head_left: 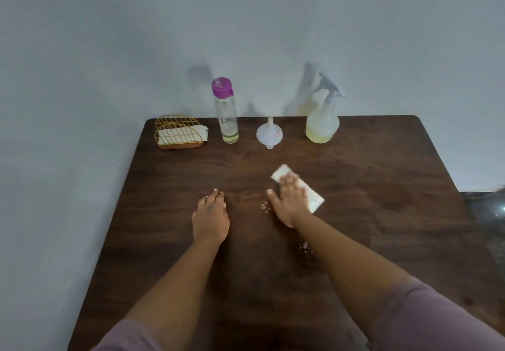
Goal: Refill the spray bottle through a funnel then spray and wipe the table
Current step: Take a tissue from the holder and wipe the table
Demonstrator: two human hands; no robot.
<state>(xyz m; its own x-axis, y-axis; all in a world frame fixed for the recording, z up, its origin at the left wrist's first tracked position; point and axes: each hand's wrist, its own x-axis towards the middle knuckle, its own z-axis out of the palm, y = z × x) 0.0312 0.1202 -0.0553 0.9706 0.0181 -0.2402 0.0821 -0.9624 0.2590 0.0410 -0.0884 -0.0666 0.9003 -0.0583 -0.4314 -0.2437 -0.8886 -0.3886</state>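
While blurred, the right hand (288,200) presses flat on the tissue (314,197), hiding its middle; left hand (211,215) rests empty.

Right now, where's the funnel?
Head view: the funnel sits upside down at the table's far edge, between the purple-capped bottle and the spray bottle.

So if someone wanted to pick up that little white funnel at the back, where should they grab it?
Probably by the narrow spout, pinched from above. The funnel sits mouth-down on the table with the spout pointing up, clear of the water bottle and spray bottle beside it. The wide cone looks flush with the wood, leaving little edge to get fingers under.
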